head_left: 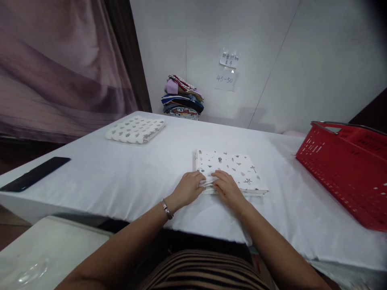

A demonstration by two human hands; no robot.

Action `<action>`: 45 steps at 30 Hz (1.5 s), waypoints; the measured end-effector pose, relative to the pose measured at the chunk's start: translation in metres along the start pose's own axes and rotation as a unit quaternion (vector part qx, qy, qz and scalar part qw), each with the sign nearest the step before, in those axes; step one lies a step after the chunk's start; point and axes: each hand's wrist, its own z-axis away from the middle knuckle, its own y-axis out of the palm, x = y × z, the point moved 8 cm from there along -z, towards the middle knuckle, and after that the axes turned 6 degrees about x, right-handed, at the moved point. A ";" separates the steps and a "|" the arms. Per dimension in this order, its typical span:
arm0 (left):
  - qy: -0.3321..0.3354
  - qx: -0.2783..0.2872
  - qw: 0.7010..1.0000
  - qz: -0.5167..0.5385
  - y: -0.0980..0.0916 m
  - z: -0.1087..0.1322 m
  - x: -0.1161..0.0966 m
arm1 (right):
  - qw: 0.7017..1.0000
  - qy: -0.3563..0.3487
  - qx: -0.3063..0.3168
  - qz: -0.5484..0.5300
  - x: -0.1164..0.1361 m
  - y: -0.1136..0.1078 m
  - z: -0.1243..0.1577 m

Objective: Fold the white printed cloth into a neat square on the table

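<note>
A folded white cloth with small printed figures [232, 167] lies on the white table [127, 181] just in front of me. My left hand [188, 189] grips its near left corner, fingers curled around the layered edge. My right hand [228, 188] rests beside it on the cloth's near edge, fingers bent and pinching the same folded edge. A bracelet sits on my left wrist.
A second folded patterned cloth [136, 129] lies at the far left. A stack of folded coloured fabrics [183, 98] stands against the wall. A red plastic basket [350, 169] sits at the right. A black phone [34, 174] lies near the left edge.
</note>
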 end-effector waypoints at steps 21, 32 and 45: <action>0.073 -0.046 0.992 -0.087 0.002 0.012 -0.013 | 0.998 -0.041 0.025 0.031 0.005 0.010 0.004; 0.091 -0.070 0.990 -0.083 -0.002 0.012 -0.021 | 0.999 0.005 0.031 -0.024 0.002 0.007 0.002; 0.067 -0.065 0.990 -0.110 0.000 0.008 -0.017 | 1.000 0.004 0.016 -0.025 -0.002 0.009 0.002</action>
